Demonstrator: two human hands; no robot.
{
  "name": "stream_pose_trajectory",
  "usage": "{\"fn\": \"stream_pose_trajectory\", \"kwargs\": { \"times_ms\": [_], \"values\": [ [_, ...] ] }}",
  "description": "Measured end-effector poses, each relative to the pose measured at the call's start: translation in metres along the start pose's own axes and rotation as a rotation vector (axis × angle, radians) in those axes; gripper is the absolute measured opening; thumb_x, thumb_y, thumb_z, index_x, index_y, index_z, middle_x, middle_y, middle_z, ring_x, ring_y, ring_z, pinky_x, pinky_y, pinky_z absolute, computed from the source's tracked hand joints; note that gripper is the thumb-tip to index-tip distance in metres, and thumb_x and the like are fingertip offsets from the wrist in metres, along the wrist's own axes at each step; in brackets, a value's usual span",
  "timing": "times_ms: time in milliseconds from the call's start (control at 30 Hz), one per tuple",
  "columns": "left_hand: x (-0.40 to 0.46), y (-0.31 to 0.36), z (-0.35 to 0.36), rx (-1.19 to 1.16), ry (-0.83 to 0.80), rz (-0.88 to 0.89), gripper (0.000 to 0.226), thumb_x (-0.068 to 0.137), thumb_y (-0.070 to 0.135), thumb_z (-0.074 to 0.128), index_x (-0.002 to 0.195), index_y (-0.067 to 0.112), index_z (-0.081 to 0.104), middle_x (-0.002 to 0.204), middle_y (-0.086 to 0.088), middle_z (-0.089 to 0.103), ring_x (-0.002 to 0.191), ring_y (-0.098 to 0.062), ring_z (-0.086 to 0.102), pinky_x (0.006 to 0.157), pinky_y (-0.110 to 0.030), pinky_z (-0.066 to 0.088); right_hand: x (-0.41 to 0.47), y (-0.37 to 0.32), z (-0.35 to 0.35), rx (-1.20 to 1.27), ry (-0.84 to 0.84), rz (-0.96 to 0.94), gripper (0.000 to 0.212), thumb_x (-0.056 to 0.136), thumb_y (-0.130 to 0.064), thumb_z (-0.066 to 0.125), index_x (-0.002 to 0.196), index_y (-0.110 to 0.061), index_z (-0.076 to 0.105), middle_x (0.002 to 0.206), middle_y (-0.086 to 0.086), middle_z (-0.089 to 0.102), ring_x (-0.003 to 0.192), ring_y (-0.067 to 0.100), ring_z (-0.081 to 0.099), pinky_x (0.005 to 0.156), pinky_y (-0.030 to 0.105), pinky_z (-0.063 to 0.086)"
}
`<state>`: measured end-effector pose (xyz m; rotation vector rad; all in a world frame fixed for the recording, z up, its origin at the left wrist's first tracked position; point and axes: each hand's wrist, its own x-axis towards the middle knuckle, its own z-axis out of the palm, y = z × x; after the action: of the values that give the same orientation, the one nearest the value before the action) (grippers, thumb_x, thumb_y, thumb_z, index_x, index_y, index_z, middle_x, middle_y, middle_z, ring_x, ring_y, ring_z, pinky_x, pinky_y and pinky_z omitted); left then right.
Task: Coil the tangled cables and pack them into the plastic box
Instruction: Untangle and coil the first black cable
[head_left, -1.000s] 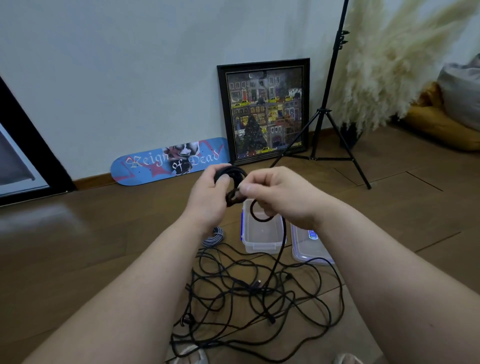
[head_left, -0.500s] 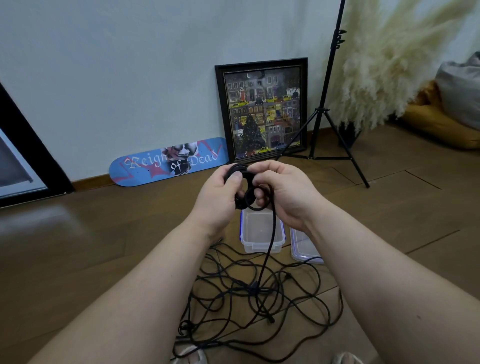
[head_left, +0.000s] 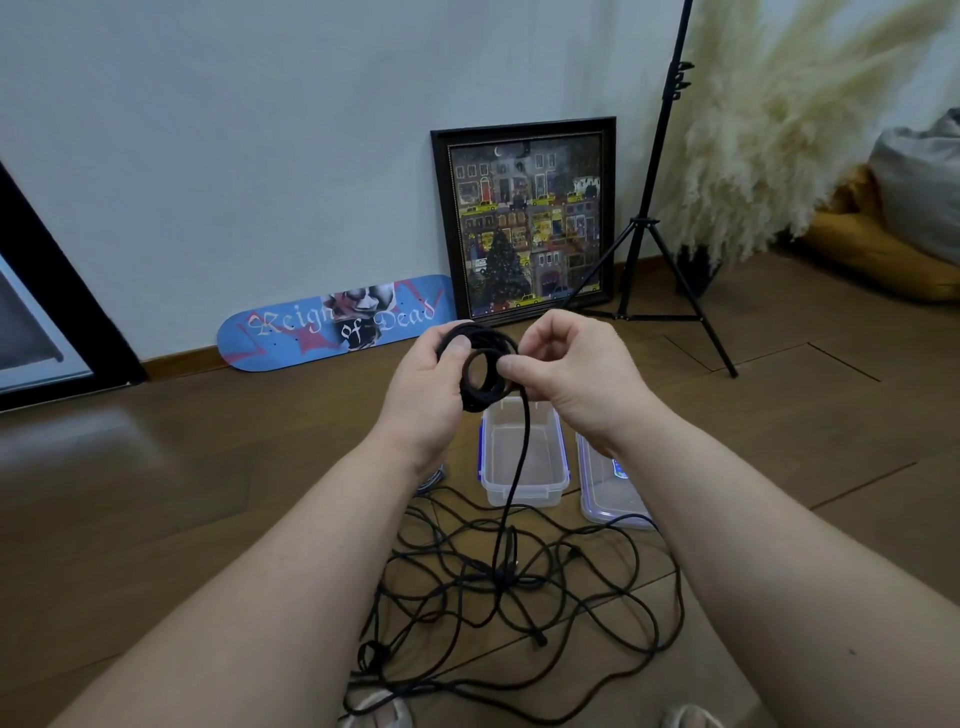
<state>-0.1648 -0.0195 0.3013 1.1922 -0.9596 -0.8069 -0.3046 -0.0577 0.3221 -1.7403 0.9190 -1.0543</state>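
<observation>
My left hand (head_left: 428, 387) grips a small black cable coil (head_left: 480, 371) held up in front of me, thumb pressed on its rim. My right hand (head_left: 574, 366) pinches the same cable at the coil's right side. From there a taut strand (head_left: 514, 478) drops to a tangle of black cables (head_left: 498, 597) on the floor. The clear plastic box (head_left: 522, 457) with blue clips stands open just beyond the tangle, under my hands. Its lid (head_left: 608, 488) lies to its right. A grey coiled cable (head_left: 431, 480) peeks out beside my left wrist.
A blue skateboard deck (head_left: 332, 322) and a framed picture (head_left: 527, 218) lean on the wall behind. A black tripod (head_left: 649, 228) stands at the right, with pampas grass (head_left: 779, 119) and cushions (head_left: 893, 228) beyond it. Wooden floor all around.
My right hand has laid another loop onto the coil and come close to the left; the coil is thicker and the hanging strand now runs straight down and taut.
</observation>
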Motion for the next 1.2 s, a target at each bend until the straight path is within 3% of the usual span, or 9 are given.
{"fn": "stream_pose_trajectory", "kwargs": {
  "times_ms": [200, 367, 533, 700, 833, 933, 1033, 1100, 1200],
  "values": [
    [-0.008, 0.001, 0.011, -0.173, -0.045, -0.06, 0.031, 0.106, 0.028, 0.037, 0.085, 0.017, 0.057, 0.062, 0.007, 0.05, 0.066, -0.011, 0.045, 0.073, -0.029, 0.041, 0.004, 0.0, 0.011, -0.313, 0.218, -0.089, 0.023, 0.081, -0.021, 0.075, 0.074, -0.024, 0.052, 0.066, -0.01, 0.054, 0.062, 0.005, 0.05, 0.064, 0.027, 0.044],
    [-0.006, 0.002, 0.01, -0.096, -0.112, -0.046, 0.022, 0.099, 0.008, 0.051, 0.119, 0.009, 0.058, 0.095, -0.006, 0.066, 0.091, -0.019, 0.063, 0.085, -0.037, 0.053, 0.001, 0.001, 0.013, -0.36, 0.247, -0.115, 0.012, 0.087, -0.023, 0.069, 0.096, -0.023, 0.061, 0.067, -0.011, 0.057, 0.072, 0.011, 0.06, 0.071, 0.029, 0.05],
    [-0.006, 0.003, 0.008, -0.084, -0.077, -0.058, 0.028, 0.098, -0.001, 0.044, 0.12, 0.01, 0.058, 0.076, 0.0, 0.055, 0.066, -0.007, 0.052, 0.076, -0.033, 0.049, -0.002, 0.008, 0.014, -0.532, 0.219, -0.398, 0.026, 0.089, -0.02, 0.062, 0.113, -0.019, 0.07, 0.079, -0.005, 0.062, 0.071, 0.02, 0.061, 0.068, 0.035, 0.053],
    [-0.007, 0.006, 0.003, -0.09, -0.09, -0.082, 0.031, 0.097, -0.003, 0.044, 0.121, 0.011, 0.057, 0.08, -0.003, 0.054, 0.068, -0.009, 0.049, 0.074, -0.031, 0.047, 0.0, 0.013, 0.013, -0.729, 0.288, -0.549, 0.021, 0.08, -0.025, 0.062, 0.086, -0.009, 0.075, 0.072, 0.007, 0.061, 0.056, 0.029, 0.059, 0.047, 0.035, 0.051],
    [-0.006, 0.008, 0.002, -0.117, -0.092, -0.103, 0.03, 0.097, -0.003, 0.043, 0.118, 0.012, 0.058, 0.072, -0.002, 0.051, 0.062, -0.008, 0.046, 0.074, -0.033, 0.046, 0.001, 0.014, 0.012, -0.681, 0.263, -0.441, 0.022, 0.089, -0.026, 0.063, 0.08, -0.007, 0.072, 0.073, 0.007, 0.067, 0.067, 0.029, 0.062, 0.06, 0.039, 0.052],
    [-0.006, 0.01, 0.004, -0.131, -0.128, -0.119, 0.031, 0.098, -0.003, 0.042, 0.119, 0.012, 0.059, 0.065, 0.004, 0.052, 0.058, -0.006, 0.044, 0.071, -0.032, 0.043, 0.001, 0.011, 0.013, -0.653, 0.216, -0.376, 0.026, 0.095, -0.028, 0.057, 0.117, -0.018, 0.066, 0.103, 0.005, 0.061, 0.084, 0.029, 0.061, 0.073, 0.043, 0.051],
    [-0.01, 0.013, 0.005, -0.165, -0.19, -0.123, 0.032, 0.098, -0.003, 0.042, 0.124, 0.01, 0.058, 0.065, 0.003, 0.05, 0.056, -0.005, 0.042, 0.067, -0.03, 0.044, 0.0, 0.011, 0.012, -0.594, -0.018, -0.327, 0.045, 0.101, -0.026, 0.045, 0.145, -0.032, 0.042, 0.124, 0.004, 0.058, 0.105, 0.027, 0.058, 0.088, 0.041, 0.049],
    [-0.012, 0.013, 0.005, -0.17, -0.177, -0.123, 0.031, 0.099, -0.002, 0.043, 0.122, 0.011, 0.057, 0.071, 0.0, 0.049, 0.057, -0.005, 0.044, 0.068, -0.03, 0.047, 0.0, 0.014, 0.012, -0.492, -0.046, -0.31, 0.042, 0.101, -0.023, 0.045, 0.143, -0.028, 0.048, 0.118, 0.008, 0.065, 0.107, 0.027, 0.059, 0.091, 0.04, 0.048],
    [-0.01, 0.01, 0.007, -0.137, -0.111, -0.079, 0.027, 0.099, 0.0, 0.046, 0.123, 0.008, 0.055, 0.079, -0.002, 0.056, 0.064, -0.007, 0.051, 0.074, -0.033, 0.048, 0.001, 0.016, 0.016, -0.48, 0.098, -0.367, 0.036, 0.099, -0.021, 0.046, 0.133, -0.017, 0.059, 0.11, 0.014, 0.069, 0.103, 0.03, 0.062, 0.087, 0.043, 0.05]
  ]
}}
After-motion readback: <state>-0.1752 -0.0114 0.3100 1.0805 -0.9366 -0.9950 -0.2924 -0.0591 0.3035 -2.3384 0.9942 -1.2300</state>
